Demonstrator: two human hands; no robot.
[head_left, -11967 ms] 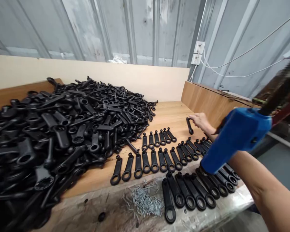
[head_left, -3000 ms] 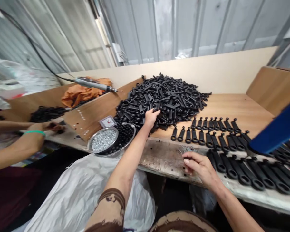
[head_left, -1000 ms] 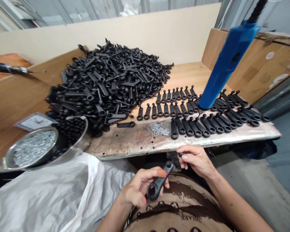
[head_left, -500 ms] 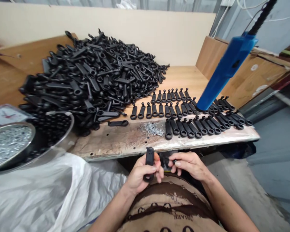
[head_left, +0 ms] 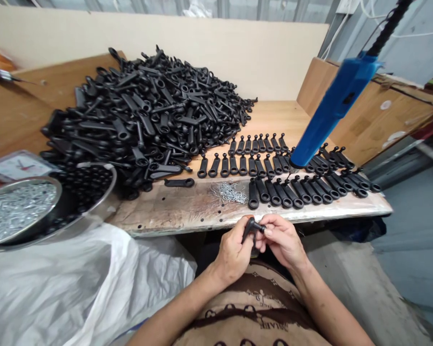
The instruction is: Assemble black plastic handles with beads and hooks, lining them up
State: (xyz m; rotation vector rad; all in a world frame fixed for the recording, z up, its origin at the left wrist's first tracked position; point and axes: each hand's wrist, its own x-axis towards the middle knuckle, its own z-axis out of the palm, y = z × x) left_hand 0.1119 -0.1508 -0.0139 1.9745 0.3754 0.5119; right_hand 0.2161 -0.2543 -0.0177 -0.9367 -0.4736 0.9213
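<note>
My left hand (head_left: pixel 234 252) grips a black plastic handle part (head_left: pixel 250 227) just below the bench's front edge. My right hand (head_left: pixel 283 240) pinches at the same part's upper end with thumb and forefinger; whatever small piece it presses there is too small to make out. A big heap of the same black handles (head_left: pixel 147 115) covers the left of the wooden bench (head_left: pixel 274 115). Rows of laid-out handles (head_left: pixel 285 178) line the front right. A small pile of silver screws (head_left: pixel 231 191) lies on the front strip.
A blue hanging power screwdriver (head_left: pixel 332 108) dangles over the rows. At left stand a metal bowl of screws (head_left: pixel 18 211) and a bowl of small black pieces (head_left: pixel 90 185). A white sack (head_left: pixel 68 288) sits below; a wooden side wall (head_left: pixel 375 110) closes the right.
Since three seconds ago my left hand took a handle from the heap and brought it to my lap. Over the last second both hands met on it and lifted toward the bench edge.
</note>
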